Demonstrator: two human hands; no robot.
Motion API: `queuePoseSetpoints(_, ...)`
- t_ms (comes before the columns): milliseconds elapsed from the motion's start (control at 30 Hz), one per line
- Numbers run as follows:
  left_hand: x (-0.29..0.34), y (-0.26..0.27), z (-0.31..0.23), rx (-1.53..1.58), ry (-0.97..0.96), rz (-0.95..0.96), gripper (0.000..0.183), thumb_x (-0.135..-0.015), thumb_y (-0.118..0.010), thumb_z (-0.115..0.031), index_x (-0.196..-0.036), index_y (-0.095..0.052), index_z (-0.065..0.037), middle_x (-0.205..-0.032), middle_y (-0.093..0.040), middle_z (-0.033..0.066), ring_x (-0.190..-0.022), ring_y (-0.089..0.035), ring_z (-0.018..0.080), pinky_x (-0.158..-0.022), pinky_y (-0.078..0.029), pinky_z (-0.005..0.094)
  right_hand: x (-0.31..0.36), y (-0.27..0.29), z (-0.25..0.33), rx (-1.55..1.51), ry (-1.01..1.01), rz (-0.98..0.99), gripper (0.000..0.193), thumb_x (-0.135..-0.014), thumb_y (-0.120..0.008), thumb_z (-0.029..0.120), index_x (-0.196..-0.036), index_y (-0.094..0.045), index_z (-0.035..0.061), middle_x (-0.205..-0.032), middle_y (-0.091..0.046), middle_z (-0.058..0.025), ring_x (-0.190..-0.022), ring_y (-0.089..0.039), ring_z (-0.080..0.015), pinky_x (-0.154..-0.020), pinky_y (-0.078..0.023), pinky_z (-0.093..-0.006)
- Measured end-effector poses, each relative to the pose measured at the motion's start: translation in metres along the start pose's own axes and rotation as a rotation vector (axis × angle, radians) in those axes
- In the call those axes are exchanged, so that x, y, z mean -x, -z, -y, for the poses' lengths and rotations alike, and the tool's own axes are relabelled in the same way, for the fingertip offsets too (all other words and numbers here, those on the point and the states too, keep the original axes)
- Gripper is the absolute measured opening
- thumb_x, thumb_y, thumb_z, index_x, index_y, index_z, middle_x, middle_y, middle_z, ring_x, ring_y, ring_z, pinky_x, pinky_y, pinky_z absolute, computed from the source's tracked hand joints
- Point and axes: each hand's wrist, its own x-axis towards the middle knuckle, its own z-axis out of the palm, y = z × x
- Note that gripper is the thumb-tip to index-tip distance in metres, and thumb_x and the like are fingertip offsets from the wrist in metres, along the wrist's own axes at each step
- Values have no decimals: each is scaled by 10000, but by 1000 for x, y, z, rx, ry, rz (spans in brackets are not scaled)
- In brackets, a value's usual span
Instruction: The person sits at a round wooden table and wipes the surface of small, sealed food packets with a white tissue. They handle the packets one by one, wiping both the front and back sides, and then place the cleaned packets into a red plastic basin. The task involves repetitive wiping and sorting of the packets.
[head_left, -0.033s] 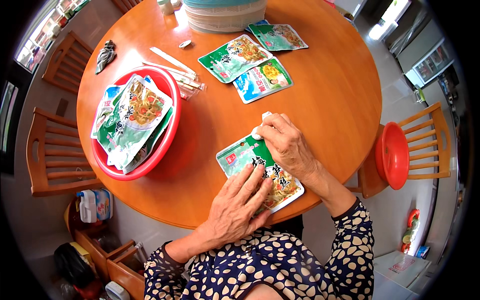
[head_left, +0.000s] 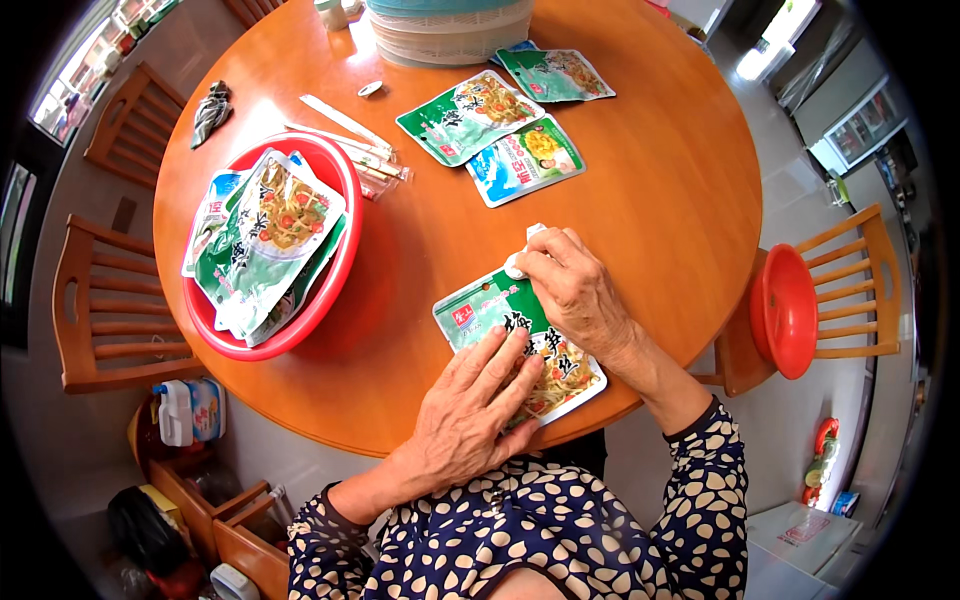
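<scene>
A green-and-white food pouch (head_left: 482, 303) with a picture of shredded vegetables lies flat at the table's near edge. My left hand (head_left: 470, 400) rests on its lower left part, fingers stretched out and holding nothing. At the pouch's upper right corner my right hand (head_left: 575, 285) is closed on a crumpled white tissue (head_left: 516, 266), pressing it against the pouch's edge. My fingers cover part of the pouch's front.
Several similar pouches (head_left: 270, 240) fill a red basin (head_left: 345, 255) at left. More pouches (head_left: 465, 115) lie beyond my hands, near wrapped chopsticks (head_left: 350, 120), a small lid (head_left: 370, 88), a dark crumpled wrapper (head_left: 211, 113) and a stacked basket (head_left: 450, 35). Another red basin (head_left: 788, 310) sits on a chair.
</scene>
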Motion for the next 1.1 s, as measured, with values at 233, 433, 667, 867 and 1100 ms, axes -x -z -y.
queuePoseSetpoints(233, -2, 10, 15, 77, -70, 84, 621, -751, -706, -213, -1345, -578, -83, -1494, -457, 160, -1404, -414, 363, -1132, -377, 485, 30, 28, 13, -365, -16, 165, 196, -776, -678, -84, -947, -651, 10, -955, -591, -122, -862, -600, -306, -737, -517, -382)
queuePoseSetpoints(433, -1, 11, 17, 132, -94, 103, 657, -694, -697, -184, -1330, -579, -66, -1494, -455, 164, -1413, -399, 372, -1153, -358, 505, 13, 17, 12, -228, 29, 158, 165, -778, -675, -74, -919, -650, 9, -926, -574, -111, -863, -610, -304, -737, -525, -396)
queuePoseSetpoints(667, 0, 13, 13, 210, -40, 55, 673, -687, -703, -182, -1344, -579, -105, -1409, -493, 168, -1355, -433, 395, -1140, -371, 517, 7, -14, 4, -113, -61, -6, 199, -774, -661, -73, -941, -672, 35, -944, -547, -92, -851, -612, -279, -727, -525, -394)
queuePoseSetpoints(867, 4, 11, 17, 80, -102, 73, 674, -703, -693, -189, -1357, -565, -87, -1307, -498, 156, -1305, -468, 332, -1134, -342, 541, 25, 15, 3, -275, 14, 115, 220, -767, -675, -70, -935, -701, 70, -977, -624, -68, -866, -616, -265, -771, -497, -392)
queuePoseSetpoints(1100, 14, 7, 7, 13, -78, 75, 679, -747, -728, -276, -1380, -554, -103, -1414, -483, 150, -1369, -436, 338, -1136, -310, 566, 39, 40, 10, -374, -52, 275, 196, -765, -723, -32, -911, -712, 98, -963, -668, -19, -899, -630, -213, -785, -439, -340)
